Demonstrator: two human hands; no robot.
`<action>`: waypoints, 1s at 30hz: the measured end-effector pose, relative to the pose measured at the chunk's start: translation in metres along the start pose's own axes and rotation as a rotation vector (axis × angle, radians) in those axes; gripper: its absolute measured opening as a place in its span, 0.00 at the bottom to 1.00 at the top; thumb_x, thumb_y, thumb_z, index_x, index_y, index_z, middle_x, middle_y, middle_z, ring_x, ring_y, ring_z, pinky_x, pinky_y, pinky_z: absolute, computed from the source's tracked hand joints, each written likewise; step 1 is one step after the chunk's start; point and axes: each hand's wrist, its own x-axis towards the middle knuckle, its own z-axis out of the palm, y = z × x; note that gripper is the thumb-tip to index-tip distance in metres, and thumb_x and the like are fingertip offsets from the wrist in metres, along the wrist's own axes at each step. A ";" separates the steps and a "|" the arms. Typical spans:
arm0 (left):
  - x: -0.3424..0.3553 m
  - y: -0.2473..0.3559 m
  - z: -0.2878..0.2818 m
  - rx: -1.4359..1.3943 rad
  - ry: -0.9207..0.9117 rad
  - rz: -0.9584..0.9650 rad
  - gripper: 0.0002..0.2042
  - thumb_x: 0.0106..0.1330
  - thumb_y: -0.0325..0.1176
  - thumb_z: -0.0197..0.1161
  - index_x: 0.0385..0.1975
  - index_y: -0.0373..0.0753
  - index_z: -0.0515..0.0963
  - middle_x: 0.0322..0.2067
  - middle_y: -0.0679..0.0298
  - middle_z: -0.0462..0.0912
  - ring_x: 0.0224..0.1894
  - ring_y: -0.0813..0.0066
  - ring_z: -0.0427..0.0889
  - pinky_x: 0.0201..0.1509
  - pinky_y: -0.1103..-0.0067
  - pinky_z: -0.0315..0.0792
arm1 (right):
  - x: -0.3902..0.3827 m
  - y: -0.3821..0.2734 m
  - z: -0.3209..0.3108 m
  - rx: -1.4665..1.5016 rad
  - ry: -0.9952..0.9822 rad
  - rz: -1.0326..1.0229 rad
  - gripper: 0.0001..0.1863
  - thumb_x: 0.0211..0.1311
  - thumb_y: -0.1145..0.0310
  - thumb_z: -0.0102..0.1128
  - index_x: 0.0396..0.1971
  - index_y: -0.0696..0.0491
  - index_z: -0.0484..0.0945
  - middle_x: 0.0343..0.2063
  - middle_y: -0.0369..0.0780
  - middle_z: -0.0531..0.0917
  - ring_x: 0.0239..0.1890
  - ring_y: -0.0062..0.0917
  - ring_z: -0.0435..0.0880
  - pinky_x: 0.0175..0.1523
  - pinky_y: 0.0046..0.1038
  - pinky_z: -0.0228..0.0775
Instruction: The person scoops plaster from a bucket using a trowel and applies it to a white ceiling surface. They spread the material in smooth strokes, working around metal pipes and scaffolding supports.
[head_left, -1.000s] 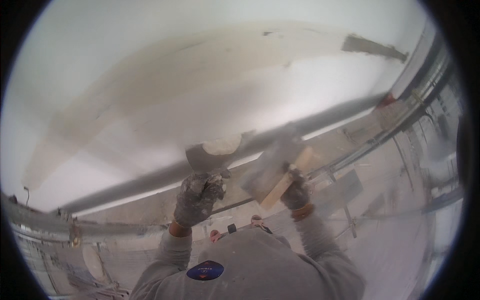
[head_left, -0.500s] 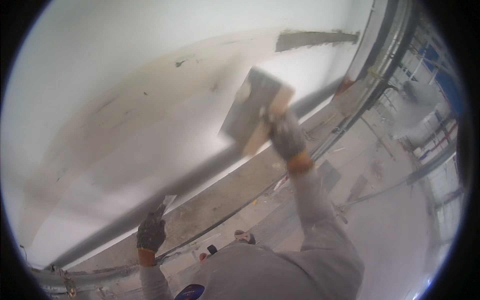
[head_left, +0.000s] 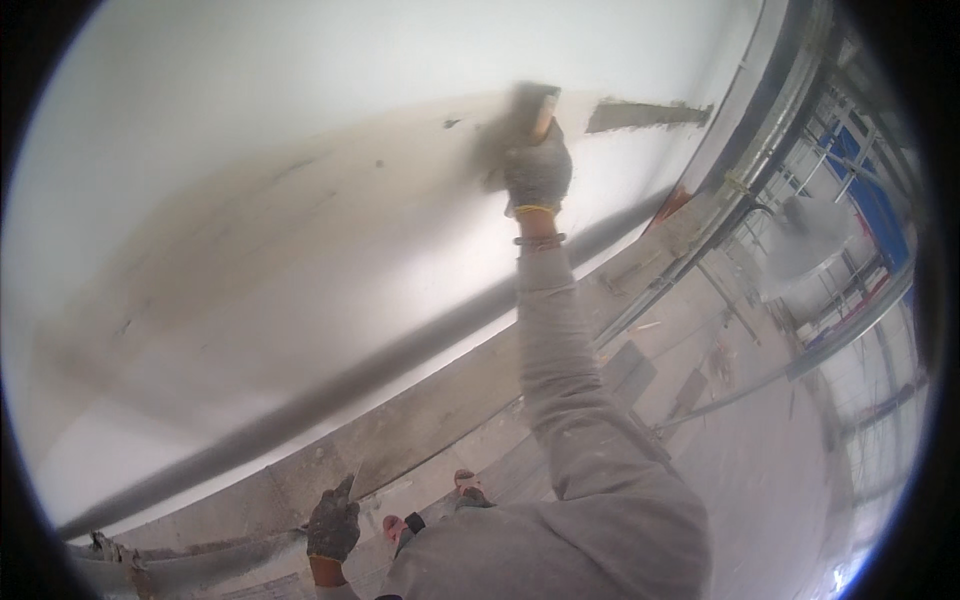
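Observation:
My right hand [head_left: 540, 175], in a dirty grey glove, reaches up to the wall and is closed round a plastering trowel [head_left: 522, 112]. The trowel's blade is smeared by motion and lies against or very close to the wall [head_left: 250, 110]. Around it spreads a beige, damp-looking patch [head_left: 290, 190] with dark specks. To its right a rough grey strip [head_left: 645, 116] shows in the white surface. Low on the left, my gloved left hand [head_left: 333, 525] is closed on a thin putty knife [head_left: 354, 472], of which only a faint pale blade shows above the fingers.
A grey pipe [head_left: 370, 370] runs slantwise in front of the wall's foot, above a dusty ledge [head_left: 400, 430]. At right stand metal scaffold bars [head_left: 850, 330] and a blue panel [head_left: 865, 190]. Flat grey pieces [head_left: 628, 372] lie on the floor. My shoes [head_left: 466, 485] show below.
My right hand has swung up and left with the trowel, from over the pipe to the beige patch. My left hand has dropped lower, away from the wall. The view has shifted a little.

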 end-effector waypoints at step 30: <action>-0.049 -0.033 -0.035 -2.099 -0.500 0.272 0.18 0.73 0.38 0.61 0.56 0.35 0.76 0.48 0.57 0.83 0.46 0.63 0.85 0.44 0.70 0.83 | -0.242 0.012 -0.137 0.347 -1.307 -0.978 0.25 0.52 0.69 0.72 0.54 0.50 0.81 0.56 0.39 0.83 0.61 0.41 0.80 0.68 0.46 0.69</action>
